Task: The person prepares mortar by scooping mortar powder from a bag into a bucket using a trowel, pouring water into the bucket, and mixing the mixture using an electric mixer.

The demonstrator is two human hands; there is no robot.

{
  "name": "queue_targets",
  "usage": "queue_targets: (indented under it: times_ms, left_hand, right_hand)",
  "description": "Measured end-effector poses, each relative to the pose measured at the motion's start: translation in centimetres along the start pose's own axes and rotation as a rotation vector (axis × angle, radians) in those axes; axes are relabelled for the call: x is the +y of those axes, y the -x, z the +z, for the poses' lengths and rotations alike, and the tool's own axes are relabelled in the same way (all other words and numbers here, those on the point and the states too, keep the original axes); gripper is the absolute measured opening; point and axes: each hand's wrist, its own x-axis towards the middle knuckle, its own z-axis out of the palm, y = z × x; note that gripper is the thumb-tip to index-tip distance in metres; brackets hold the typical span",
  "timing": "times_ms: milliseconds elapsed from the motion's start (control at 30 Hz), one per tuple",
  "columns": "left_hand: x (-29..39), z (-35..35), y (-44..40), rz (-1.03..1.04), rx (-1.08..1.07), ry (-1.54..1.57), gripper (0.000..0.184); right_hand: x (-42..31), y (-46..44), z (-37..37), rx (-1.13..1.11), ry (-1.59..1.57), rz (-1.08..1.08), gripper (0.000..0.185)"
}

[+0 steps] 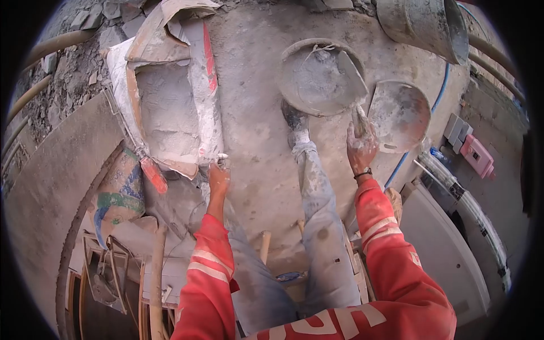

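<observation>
My right hand [362, 146] is closed round the handle of a trowel [352, 71], whose blade lies over the right side of a bucket [288, 93]. Grey powder or paste shows inside that bucket. A torn-open paper bag [211, 107] of pale grey powder [168, 107] lies to the left. At its near right corner my left hand [219, 178] has its fingers closed on the bag's edge. A wire-framed tool with a red handle [153, 174] leans along the bag's left side. Beside my right hand is a shallow, dusty pan [399, 116].
A large metal drum [422, 25] lies at the top right, with a blue hose [441, 88] running past it. Rubble [90, 51] and poles edge the left. A pink box [477, 156] and wrapped pipes [470, 207] are at right. A patterned sack [122, 190] sits lower left.
</observation>
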Motion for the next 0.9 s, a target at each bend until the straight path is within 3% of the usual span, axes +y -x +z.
queue_targets:
  times_ms: [100, 200, 300, 367, 433, 533, 633, 767, 900]
  left_hand:
    - [-3.9, -2.0, -2.2, -0.112, 0.157, -0.005, 0.042]
    - [-6.8, -4.7, -3.5, -0.200, 0.387, 0.110, 0.055]
    - [-10.6, -6.8, -5.9, -0.325, 0.309, 0.073, 0.074]
    - [-13.7, -5.9, -8.1, -0.380, 0.319, 0.109, 0.078]
    - [-15.4, -5.3, -9.6, -0.303, 0.295, 0.255, 0.075]
    - [-17.6, -3.2, -11.9, -0.149, 0.257, 0.372, 0.066]
    - [-18.3, -2.2, -12.3, -0.107, 0.186, 0.533, 0.065]
    - [-18.1, -3.1, -11.3, -0.191, 0.132, 0.834, 0.069]
    - [-20.1, -0.2, -13.0, -0.125, 0.142, 0.843, 0.069]
  right_hand:
    - [-2.9, 2.6, -2.6, 0.114, -0.309, -0.168, 0.043]
    - [-8.9, 5.7, -1.9, -0.068, -0.481, -0.256, 0.046]
    - [-18.1, 6.5, 0.7, -0.301, -0.212, -0.501, 0.044]
    - [-21.6, 6.1, 8.4, -0.164, -0.172, -0.730, 0.041]
    - [-27.2, 4.6, 12.7, -0.294, -0.023, -0.782, 0.039]
    - [-32.5, 3.5, 17.8, -0.298, 0.099, -0.869, 0.039]
    - [-31.1, 4.1, 22.1, -0.265, 0.114, -0.973, 0.041]
    - [-30.3, 7.1, 21.1, -0.419, 0.104, -0.793, 0.039]
    - [-27.5, 8.0, 22.6, -0.462, 0.229, -1.019, 0.038]
